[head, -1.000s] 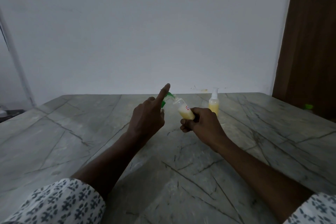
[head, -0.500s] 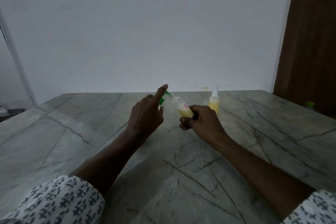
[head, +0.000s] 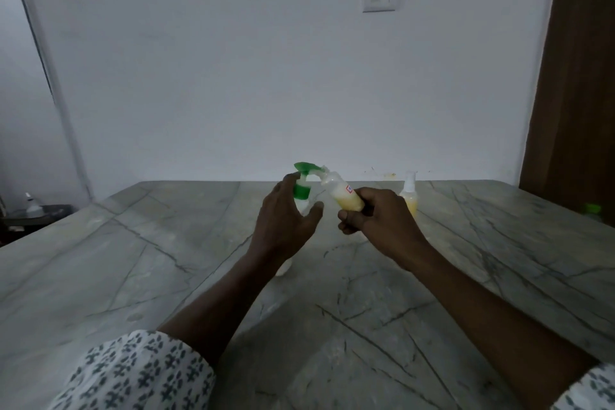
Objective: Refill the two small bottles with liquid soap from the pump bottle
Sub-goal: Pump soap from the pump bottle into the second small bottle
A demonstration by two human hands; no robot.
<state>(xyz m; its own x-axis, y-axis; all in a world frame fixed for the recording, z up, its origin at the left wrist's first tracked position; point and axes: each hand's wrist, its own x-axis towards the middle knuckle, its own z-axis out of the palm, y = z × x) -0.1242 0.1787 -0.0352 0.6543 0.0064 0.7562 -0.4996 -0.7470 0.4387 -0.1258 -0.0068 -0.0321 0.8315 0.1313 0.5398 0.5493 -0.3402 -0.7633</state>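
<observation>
Head view: right hand (head: 379, 223) wraps the small bottle (head: 344, 198) round its lower half, tilted, mouth at the pump bottle (head: 302, 191) nozzle. Left hand (head: 283, 223) cups the pump body; can't tell if gripping. Small btl prob. light, thin plastic, maybe soap-slick: hold low, squeeze gently.

Left hand (head: 287, 217) loosely spread, right hand (head: 377, 221) gripping

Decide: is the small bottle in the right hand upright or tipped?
Tipped: the small bottle leans, mouth toward the green pump spout.
</observation>
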